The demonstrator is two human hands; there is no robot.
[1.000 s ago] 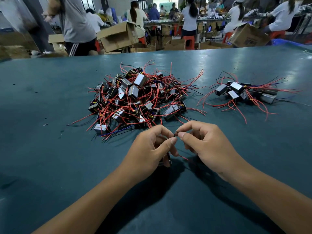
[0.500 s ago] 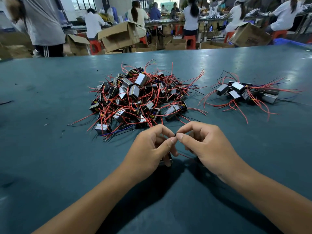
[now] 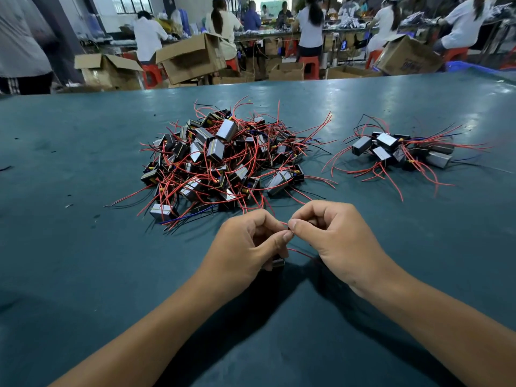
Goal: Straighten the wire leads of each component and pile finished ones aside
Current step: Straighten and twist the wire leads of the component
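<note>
- A wide teal table (image 3: pixel 83 261) is seen filling most of the view, its surface dull and lightly scuffed.
- A large tangled heap of components (image 3: pixel 223 163) is found at the table's middle, beyond the hands: small dark blocks with silvery faces, from which thin red leads, with a few black and blue ones, are splayed in all directions.
- A smaller pile (image 3: pixel 402 152) is placed to the right of the heap and apart from it; its blocks are set close together and its red leads are fanned out to the left, right and front.
- Both forearms are stretched forward from the lower edge of the view and brought together just in front of the large heap.
- The left hand (image 3: pixel 245 247) is held with fingers curled; a small dark component (image 3: pixel 277 262) is gripped low in it, only partly visible under the fingers, and a lead is pinched between thumb and forefinger.
- The right hand (image 3: pixel 335 236) is likewise curled, thumb tip and forefinger pressed together on the same thin red lead (image 3: pixel 284 224), almost touching the left thumb.
- A second red lead (image 3: pixel 301 253) is seen running from the component towards the right palm.
</note>
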